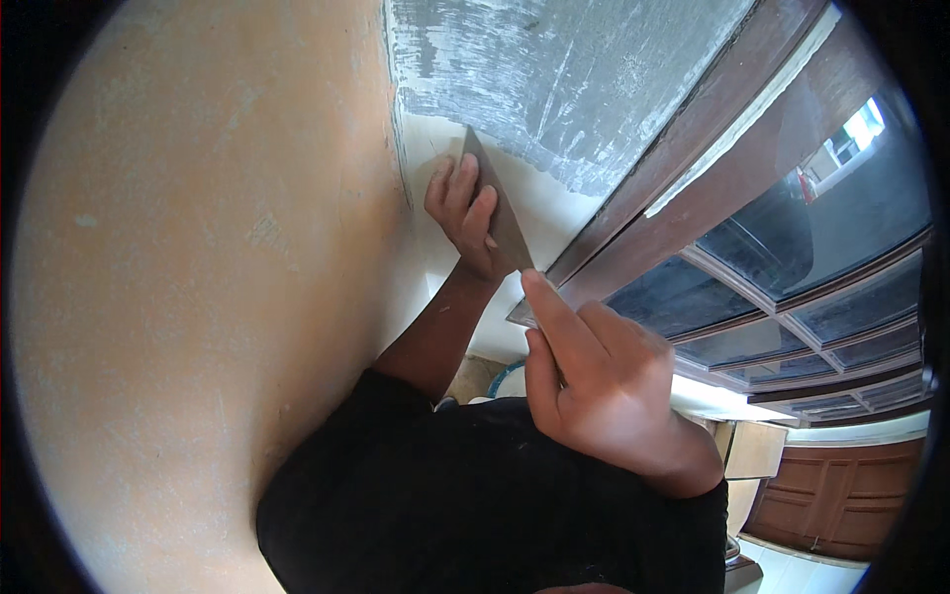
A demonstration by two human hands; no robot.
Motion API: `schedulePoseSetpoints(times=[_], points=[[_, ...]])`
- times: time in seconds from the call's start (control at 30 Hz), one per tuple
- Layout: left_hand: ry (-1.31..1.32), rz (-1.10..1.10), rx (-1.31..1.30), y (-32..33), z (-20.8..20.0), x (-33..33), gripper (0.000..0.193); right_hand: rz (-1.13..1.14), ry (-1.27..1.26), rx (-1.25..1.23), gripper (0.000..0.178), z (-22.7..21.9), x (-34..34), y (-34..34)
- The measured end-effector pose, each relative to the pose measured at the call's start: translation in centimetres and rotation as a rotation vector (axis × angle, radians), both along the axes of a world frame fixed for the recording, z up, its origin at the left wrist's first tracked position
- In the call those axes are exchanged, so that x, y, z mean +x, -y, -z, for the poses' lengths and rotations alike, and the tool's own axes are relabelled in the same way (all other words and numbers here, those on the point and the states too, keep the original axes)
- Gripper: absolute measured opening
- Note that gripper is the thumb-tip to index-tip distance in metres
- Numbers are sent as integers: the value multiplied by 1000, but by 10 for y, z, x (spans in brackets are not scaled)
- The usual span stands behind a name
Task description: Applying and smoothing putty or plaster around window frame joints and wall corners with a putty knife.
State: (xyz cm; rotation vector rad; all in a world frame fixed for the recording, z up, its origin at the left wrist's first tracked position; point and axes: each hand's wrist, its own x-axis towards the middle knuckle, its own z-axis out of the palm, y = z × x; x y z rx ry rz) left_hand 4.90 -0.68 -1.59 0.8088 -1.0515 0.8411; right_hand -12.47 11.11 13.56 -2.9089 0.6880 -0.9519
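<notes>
My right hand (614, 371) is wrapped round the handle of a wide putty knife, its index finger stretched toward the blade. The grey metal blade (507, 223) stands slanted against the wall, its upper corner at the border between smooth white filler (544, 193) and the scratched grey wall surface (544, 74) above. My left hand (463, 210) is beside the blade, fingers apart and slightly bent, with fingertips touching the blade's left part. The handle is mostly hidden inside my right hand.
At left rises a beige wall (198, 247), meeting the grey strip in a corner. A brown wooden frame (683, 129) runs along the right, with dark glass panes (811, 238) beyond. Brown wooden panels (841, 495) are at lower right. A blue-rimmed round thing (508, 379) is partly visible below.
</notes>
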Motion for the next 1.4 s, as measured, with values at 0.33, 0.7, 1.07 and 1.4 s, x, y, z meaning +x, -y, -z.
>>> schedulePoseSetpoints(times=[0.33, 0.7, 1.07, 1.4], points=[[108, -3, 48, -7, 0, -4, 36, 48, -77, 59, 48, -1, -13, -4], [57, 67, -29, -3, -3, -4, 31, 51, -130, 1, 49, -2, -7, -10], [79, 43, -55, 6, 2, 2, 35, 51, -54, 0, 46, 1, -5, 0], [181, 28, 31, -9, -1, -3, 27, 112, -158, -4, 45, -1, -23, -13]])
